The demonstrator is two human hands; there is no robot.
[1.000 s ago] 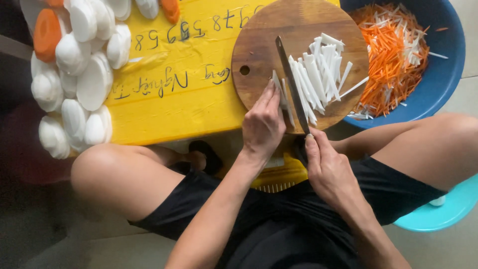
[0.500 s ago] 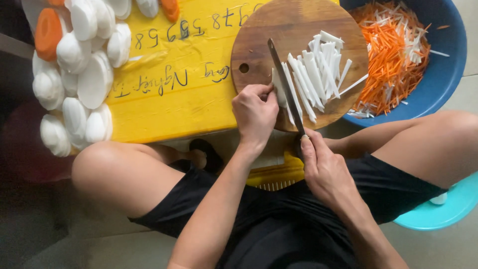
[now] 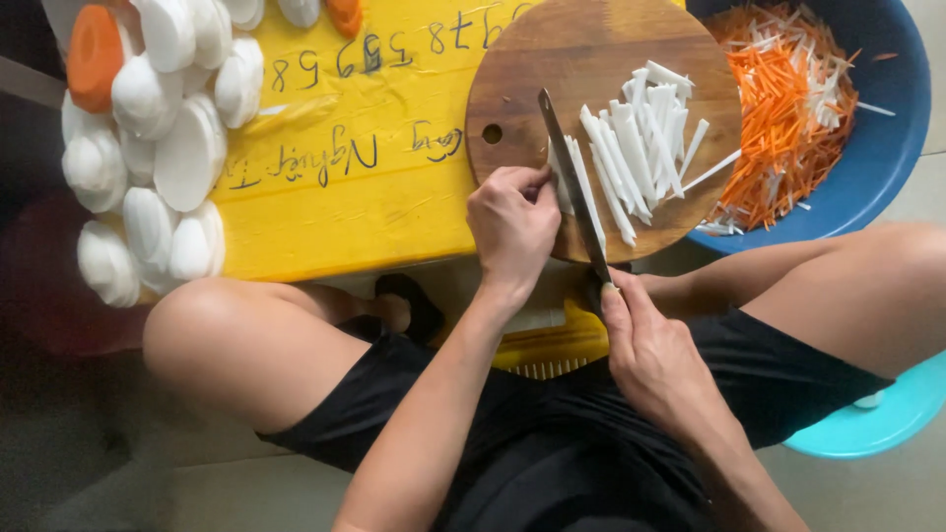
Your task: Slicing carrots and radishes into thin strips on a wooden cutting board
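Right hand (image 3: 658, 360) was closed round the handle of a knife (image 3: 572, 187), whose blade ran up and slightly left from that hand across the round wooden board (image 3: 552, 59). Left hand (image 3: 512, 225) was curled, fingertips pressed on a stack of white radish slices (image 3: 564, 179) sitting just right of its knuckles, touching the blade's flat. The stack's long axis lay nearly parallel to the blade, pointing away from the body. Left hand was the nearer to it; right hand sat lower, toward the lap. Cut white sticks (image 3: 645, 148) lay just right of the blade, fanned on the board. Further right of both hands, a blue basin (image 3: 887, 148) held shredded carrot and radish. Well left of the left hand, peeled white rounds (image 3: 158, 158) were heaped beside the yellow surface (image 3: 335, 207).
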